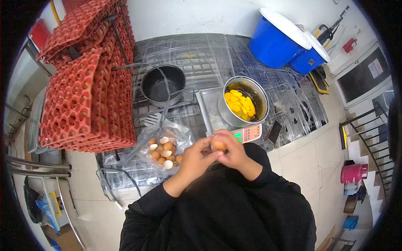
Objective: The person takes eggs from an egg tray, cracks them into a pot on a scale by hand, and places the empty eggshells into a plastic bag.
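A brown egg (pixel 218 144) is between my two hands, close in front of my body. My right hand (pixel 235 152) is closed round it from the right. From the left, my left hand (pixel 195 161) has its fingers closed against the egg. Just beyond them a metal pot (pixel 261 117) with several yellow yolks (pixel 238 103) stands on a digital scale (pixel 253 132). To the left, a clear plastic bag (pixel 144 149) holds several brown eggshells (pixel 168 146), some showing their pale insides. Whether the egg's shell is cracked, I cannot tell.
Tall stacks of red egg trays (pixel 83 96) stand at the left. An empty dark pot (pixel 161 100) sits on the plastic-wrapped table (pixel 197 50), with a cable (pixel 166 81) across it. A phone (pixel 274 132) lies right of the scale. Blue buckets (pixel 274 42) stand at the back right.
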`<state>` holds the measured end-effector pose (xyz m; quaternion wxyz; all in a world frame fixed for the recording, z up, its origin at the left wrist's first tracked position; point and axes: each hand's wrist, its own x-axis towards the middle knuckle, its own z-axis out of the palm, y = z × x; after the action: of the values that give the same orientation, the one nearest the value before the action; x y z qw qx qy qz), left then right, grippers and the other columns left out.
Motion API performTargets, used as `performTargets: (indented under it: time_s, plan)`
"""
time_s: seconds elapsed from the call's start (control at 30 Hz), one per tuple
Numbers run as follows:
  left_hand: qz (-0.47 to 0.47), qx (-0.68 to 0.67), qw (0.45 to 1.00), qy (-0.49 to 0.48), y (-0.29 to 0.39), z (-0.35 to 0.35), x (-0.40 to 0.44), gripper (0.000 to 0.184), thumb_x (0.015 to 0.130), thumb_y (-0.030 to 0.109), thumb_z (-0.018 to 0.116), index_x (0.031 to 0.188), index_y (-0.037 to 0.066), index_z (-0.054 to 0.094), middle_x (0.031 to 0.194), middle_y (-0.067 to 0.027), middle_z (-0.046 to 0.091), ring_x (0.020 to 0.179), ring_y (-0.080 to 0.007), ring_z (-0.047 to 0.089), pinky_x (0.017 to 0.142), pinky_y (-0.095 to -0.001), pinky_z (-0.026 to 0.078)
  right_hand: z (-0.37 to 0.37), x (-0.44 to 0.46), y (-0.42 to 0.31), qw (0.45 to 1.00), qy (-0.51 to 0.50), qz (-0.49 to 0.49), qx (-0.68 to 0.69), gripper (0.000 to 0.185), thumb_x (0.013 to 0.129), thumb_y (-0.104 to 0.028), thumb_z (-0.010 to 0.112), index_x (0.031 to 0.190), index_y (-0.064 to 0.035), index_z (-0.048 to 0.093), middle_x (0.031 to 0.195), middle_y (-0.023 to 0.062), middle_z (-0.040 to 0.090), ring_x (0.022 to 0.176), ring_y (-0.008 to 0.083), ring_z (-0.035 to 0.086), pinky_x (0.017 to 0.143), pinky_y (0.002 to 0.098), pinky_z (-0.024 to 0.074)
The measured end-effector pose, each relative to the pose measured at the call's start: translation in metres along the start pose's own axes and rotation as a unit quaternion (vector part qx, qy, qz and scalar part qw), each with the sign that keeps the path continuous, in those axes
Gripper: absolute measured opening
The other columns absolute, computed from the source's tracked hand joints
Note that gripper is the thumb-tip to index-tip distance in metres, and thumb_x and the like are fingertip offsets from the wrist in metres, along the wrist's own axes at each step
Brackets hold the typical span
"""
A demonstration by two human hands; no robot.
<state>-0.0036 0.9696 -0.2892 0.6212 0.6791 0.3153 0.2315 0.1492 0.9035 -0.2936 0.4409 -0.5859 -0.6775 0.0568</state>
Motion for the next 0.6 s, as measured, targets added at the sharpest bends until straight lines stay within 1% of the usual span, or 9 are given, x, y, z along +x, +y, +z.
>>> performTargets:
  time_s: [0.03, 0.07, 0.1, 0.17, 0.3, 0.37, 0.4, 0.57, 0.6]
  plan:
    - [-0.004, 0.004, 1.0, -0.004, -0.007, 0.009, -0.001, 0.037, 0.07, 0.024, 0.073, 0.099, 0.003, 0.061, 0.095, -0.0132, 0.064, 0.082, -0.0207, 0.064, 0.073, -0.0304, 0.049, -0.013, -0.005, 0.018, 0.999, -0.002, 0.019, -0.034, 0.046, 0.067, -0.006, 0.066, 0.109, -0.0037, 0.048, 0.111, 0.0186, 0.051, 0.1, 0.0345, 0.053, 0.087, 0.0407, 0.0414]
    - [0.052, 0.034, 0.998, -0.007, -0.02, 0.015, -0.002, 0.033, 0.074, 0.023, 0.07, 0.1, 0.002, 0.062, 0.102, -0.0146, 0.063, 0.089, -0.0228, 0.063, 0.078, -0.0313, 0.048, -0.029, -0.009, 0.042, 0.993, 0.018, 0.082, -0.085, 0.044, 0.069, -0.006, 0.064, 0.11, -0.0035, 0.048, 0.111, 0.0186, 0.05, 0.099, 0.0356, 0.052, 0.087, 0.0399, 0.0415]
    - [0.05, 0.042, 0.998, 0.014, -0.033, 0.018, -0.001, 0.034, 0.074, 0.023, 0.07, 0.1, 0.002, 0.062, 0.103, -0.0151, 0.062, 0.091, -0.0235, 0.062, 0.08, -0.0316, 0.047, -0.045, -0.014, 0.069, 0.98, 0.037, 0.144, -0.135, 0.042, 0.07, -0.007, 0.062, 0.11, -0.0033, 0.049, 0.111, 0.0187, 0.05, 0.099, 0.0367, 0.051, 0.087, 0.0391, 0.0416]
    - [0.038, 0.063, 0.996, 0.053, -0.051, 0.023, -0.003, 0.035, 0.074, 0.024, 0.069, 0.101, 0.002, 0.061, 0.105, -0.0159, 0.061, 0.096, -0.0249, 0.06, 0.084, -0.0324, 0.046, -0.075, -0.03, 0.122, 0.957, 0.086, 0.167, -0.222, 0.043, 0.072, -0.008, 0.06, 0.113, -0.0039, 0.048, 0.11, 0.0193, 0.05, 0.097, 0.0371, 0.051, 0.085, 0.0403, 0.0419]
    - [-0.014, 0.118, 0.988, 0.099, -0.044, 0.021, 0.003, 0.037, 0.073, 0.022, 0.07, 0.103, 0.002, 0.06, 0.112, -0.0174, 0.057, 0.106, -0.0275, 0.054, 0.089, -0.0335, 0.042, -0.104, -0.052, 0.186, 0.949, 0.041, 0.223, -0.219, 0.041, 0.075, -0.011, 0.057, 0.114, -0.005, 0.048, 0.107, 0.0189, 0.05, 0.099, 0.0363, 0.051, 0.084, 0.0411, 0.0419]
    - [-0.016, 0.133, 0.985, 0.112, -0.031, 0.017, 0.008, 0.039, 0.072, 0.021, 0.071, 0.104, 0.003, 0.06, 0.114, -0.0177, 0.056, 0.109, -0.0282, 0.052, 0.09, -0.0339, 0.041, -0.115, -0.046, 0.183, 0.955, 0.04, 0.24, -0.172, 0.041, 0.075, -0.012, 0.055, 0.114, -0.0052, 0.048, 0.105, 0.0193, 0.05, 0.099, 0.0363, 0.051, 0.085, 0.0411, 0.0418]
    - [0.009, 0.112, 0.987, 0.113, -0.035, 0.016, 0.01, 0.039, 0.072, 0.02, 0.071, 0.106, 0.002, 0.059, 0.116, -0.0153, 0.055, 0.107, -0.0252, 0.052, 0.087, -0.0325, 0.042, -0.118, -0.047, 0.182, 0.952, 0.039, 0.248, -0.176, 0.04, 0.075, -0.013, 0.055, 0.114, -0.0051, 0.048, 0.105, 0.0195, 0.05, 0.099, 0.0363, 0.051, 0.085, 0.0409, 0.0419]
    - [-0.002, 0.112, 0.984, 0.141, -0.029, 0.012, 0.013, 0.037, 0.073, 0.017, 0.07, 0.105, 0.002, 0.059, 0.113, -0.0099, 0.056, 0.094, -0.0154, 0.053, 0.079, -0.0288, 0.043, -0.119, -0.051, 0.191, 0.95, 0.023, 0.261, -0.17, 0.041, 0.074, -0.012, 0.054, 0.114, -0.0045, 0.048, 0.105, 0.0215, 0.05, 0.099, 0.0375, 0.05, 0.085, 0.0408, 0.0416]
    - [-0.005, 0.112, 0.984, 0.141, -0.03, 0.012, 0.013, 0.037, 0.073, 0.017, 0.071, 0.105, 0.003, 0.059, 0.113, -0.0095, 0.057, 0.093, -0.0154, 0.053, 0.079, -0.0287, 0.043, -0.118, -0.055, 0.202, 0.954, 0.056, 0.209, -0.209, 0.039, 0.077, -0.013, 0.054, 0.115, -0.005, 0.048, 0.102, 0.0169, 0.053, 0.087, 0.0302, 0.055, 0.074, 0.0379, 0.0458]
